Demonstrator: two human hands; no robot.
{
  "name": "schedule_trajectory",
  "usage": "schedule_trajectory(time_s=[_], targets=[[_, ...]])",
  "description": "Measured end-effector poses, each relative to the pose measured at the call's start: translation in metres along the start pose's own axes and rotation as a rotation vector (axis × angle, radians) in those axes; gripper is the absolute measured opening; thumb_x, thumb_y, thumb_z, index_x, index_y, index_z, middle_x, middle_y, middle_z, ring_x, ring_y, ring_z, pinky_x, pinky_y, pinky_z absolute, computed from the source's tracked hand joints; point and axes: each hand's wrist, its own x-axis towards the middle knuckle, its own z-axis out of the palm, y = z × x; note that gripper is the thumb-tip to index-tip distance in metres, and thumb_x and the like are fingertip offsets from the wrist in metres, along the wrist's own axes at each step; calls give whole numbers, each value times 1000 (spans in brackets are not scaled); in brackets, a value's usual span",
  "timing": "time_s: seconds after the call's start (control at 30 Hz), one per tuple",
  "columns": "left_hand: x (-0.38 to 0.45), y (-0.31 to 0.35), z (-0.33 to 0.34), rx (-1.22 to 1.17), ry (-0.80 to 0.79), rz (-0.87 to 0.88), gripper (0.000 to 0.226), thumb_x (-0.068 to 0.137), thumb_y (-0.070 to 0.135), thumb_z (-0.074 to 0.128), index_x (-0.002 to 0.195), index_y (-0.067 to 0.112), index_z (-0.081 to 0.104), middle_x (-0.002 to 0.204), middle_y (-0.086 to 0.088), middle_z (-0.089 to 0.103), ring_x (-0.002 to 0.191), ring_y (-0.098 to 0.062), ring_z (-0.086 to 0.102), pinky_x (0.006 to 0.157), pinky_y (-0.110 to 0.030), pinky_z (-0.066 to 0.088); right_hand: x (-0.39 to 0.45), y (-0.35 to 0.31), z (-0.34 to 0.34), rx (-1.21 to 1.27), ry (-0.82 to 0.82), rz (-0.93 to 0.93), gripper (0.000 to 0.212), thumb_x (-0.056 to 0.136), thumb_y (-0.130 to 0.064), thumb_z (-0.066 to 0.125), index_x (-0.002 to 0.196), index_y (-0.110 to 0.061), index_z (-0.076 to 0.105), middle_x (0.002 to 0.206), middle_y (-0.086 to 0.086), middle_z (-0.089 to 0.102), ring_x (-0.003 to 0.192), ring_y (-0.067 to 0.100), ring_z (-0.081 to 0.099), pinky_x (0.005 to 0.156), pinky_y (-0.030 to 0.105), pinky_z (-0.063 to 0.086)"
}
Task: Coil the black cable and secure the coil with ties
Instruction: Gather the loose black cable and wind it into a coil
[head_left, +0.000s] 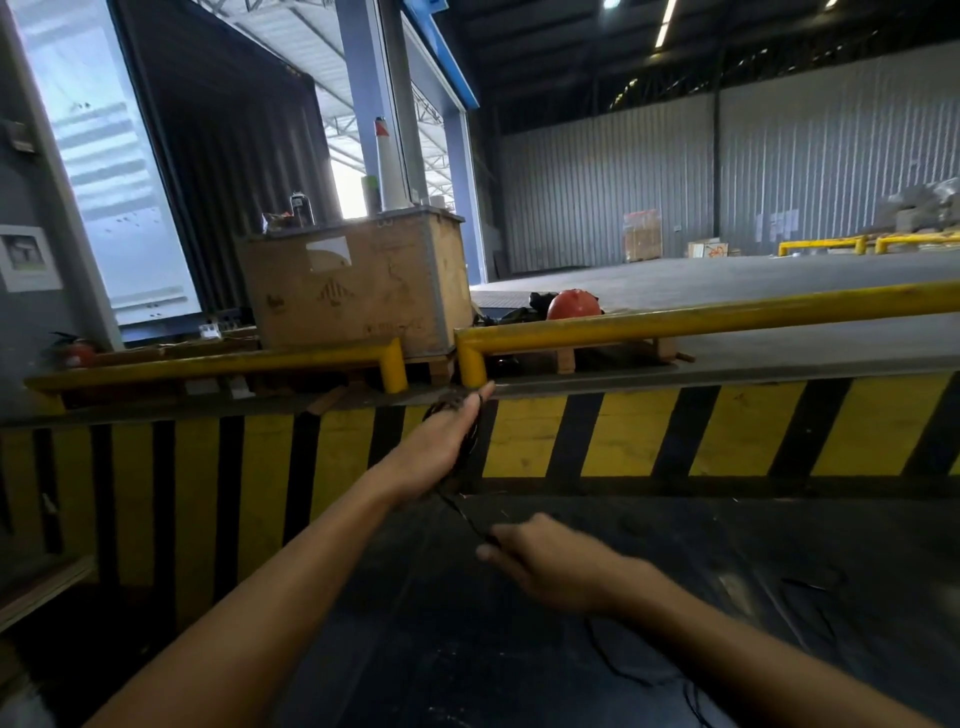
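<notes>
Head view, the only one we have: the left hand (441, 447) is reaching out flat, fingers extended and held together, with loops of the thin black cable (470, 441) wound around the palm and running down the far side of the hand. The hand is acting as a spool in front of the yellow-and-black striped dock wall (623, 431), just below the near end of the yellow steel guard rail (675, 322).

The right hand (540, 558) is blurring with motion lower down, fingers curled closed and apparently pinching the cable's free run, which is stretching taut from the left palm down to it. More slack is trailing over the dark floor surface (519, 649) toward the bottom edge.

Here is the risk as I judge it: those open left fingers are not clamping anything, so a hard tug from the right hand could be sliding loops off the fingertips and spilling the coil. The loose tail on the floor could also be snagging or kinking as it is drawn in, giving uneven turns.

Hard to make out: black cable against black stripe and dark floor, so the number of loops is anyone's guess. The right hand's grip is smeared by blur. The cable's far end is running out of frame, and no ties are showing anywhere.
</notes>
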Motion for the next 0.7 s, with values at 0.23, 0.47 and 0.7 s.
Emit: schedule_trajectory(time_s=[0.23,0.47,0.7], targets=[[-14,-48,-2,467,-312,-265,55,96,52,24,137,23,47,137,-9,53,119,-21,53,107,-40,38,-17,42,-101,-151,269,25,10,93,-26,51,92,-32,59,85,-8,62,78,3,60,67,20,46],[-30,-25,8,400,-530,-241,52,96,55,18,138,38,43,143,2,49,130,-16,44,114,-39,25,-11,71,-126,288,582,212,26,98,-24,42,95,-9,62,62,-2,45,52,10,41,48,26,33],[-36,24,20,6,-746,-152,41,93,58,20,132,57,34,150,5,38,124,-17,50,95,-40,46,6,92,-104,171,656,455,27,99,-25,37,97,-10,59,84,7,58,72,18,55,61,31,43]])
